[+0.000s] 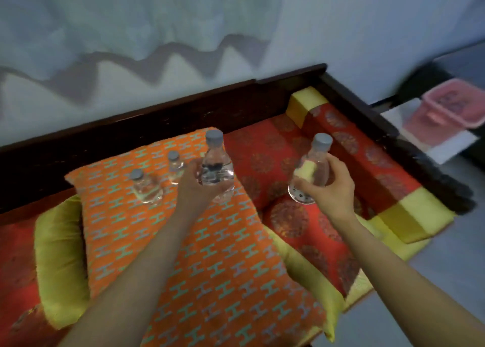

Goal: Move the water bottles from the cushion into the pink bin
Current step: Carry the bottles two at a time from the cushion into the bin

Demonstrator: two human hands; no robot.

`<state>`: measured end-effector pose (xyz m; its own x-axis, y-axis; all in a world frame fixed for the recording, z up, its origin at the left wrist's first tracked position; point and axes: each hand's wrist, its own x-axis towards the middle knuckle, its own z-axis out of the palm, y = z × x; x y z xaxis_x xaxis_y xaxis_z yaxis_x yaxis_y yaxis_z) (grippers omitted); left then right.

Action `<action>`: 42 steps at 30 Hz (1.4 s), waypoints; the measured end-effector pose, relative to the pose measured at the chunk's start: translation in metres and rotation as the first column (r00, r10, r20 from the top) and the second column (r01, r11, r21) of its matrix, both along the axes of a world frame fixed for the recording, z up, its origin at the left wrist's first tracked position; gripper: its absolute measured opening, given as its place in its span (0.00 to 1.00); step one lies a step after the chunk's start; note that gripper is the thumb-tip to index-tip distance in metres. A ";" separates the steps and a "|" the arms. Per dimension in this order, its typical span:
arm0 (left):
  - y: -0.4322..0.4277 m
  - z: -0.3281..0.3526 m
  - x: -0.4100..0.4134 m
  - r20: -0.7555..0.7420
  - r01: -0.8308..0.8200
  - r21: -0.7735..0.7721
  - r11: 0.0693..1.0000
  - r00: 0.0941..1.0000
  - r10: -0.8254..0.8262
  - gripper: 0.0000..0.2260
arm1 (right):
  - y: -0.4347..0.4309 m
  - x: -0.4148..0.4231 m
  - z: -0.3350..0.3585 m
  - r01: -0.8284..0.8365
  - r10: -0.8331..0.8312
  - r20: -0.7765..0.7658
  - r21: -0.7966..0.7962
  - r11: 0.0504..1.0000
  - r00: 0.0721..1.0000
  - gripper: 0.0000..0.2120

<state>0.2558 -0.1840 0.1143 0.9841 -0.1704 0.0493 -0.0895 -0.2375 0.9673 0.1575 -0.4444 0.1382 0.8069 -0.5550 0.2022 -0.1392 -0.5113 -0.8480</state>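
Dark-framed daybed (183, 115), red mattress (262, 150), yellow pillow (60, 255) under orange cushion (210, 255) with two small bottles (145, 188) (175, 167) upright.

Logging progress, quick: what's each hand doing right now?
Left hand: grips a water bottle.
Right hand: grips a second water bottle.

Repeated H shapes cover the orange cushion (210, 255); print on the raised bottle (216, 171) above it seems illegibly blurred.
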 end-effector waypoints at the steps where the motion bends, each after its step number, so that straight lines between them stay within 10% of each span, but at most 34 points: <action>1: -0.020 0.006 -0.004 0.007 0.027 -0.014 1.000 1.000 -0.027 0.23 | -0.018 -0.012 0.006 0.019 -0.019 0.008 -0.016 1.000 1.000 0.32; 26: -0.465 0.063 -0.150 -0.002 0.372 -0.009 0.928 0.928 -0.372 0.31 | -0.419 -0.293 0.062 0.431 -0.434 0.034 0.068 0.900 0.900 0.33; 42: -0.767 0.023 -0.148 -0.058 0.475 -0.020 0.880 0.878 -0.475 0.35 | -0.673 -0.325 0.053 0.501 -0.504 0.001 0.115 0.858 0.864 0.28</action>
<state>0.1075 -0.9508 0.1370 0.7862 -0.6180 -0.0045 -0.1328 -0.1760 0.9754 -0.1677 -1.1177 0.1915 0.4073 -0.9029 0.1376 -0.3262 -0.2845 -0.9015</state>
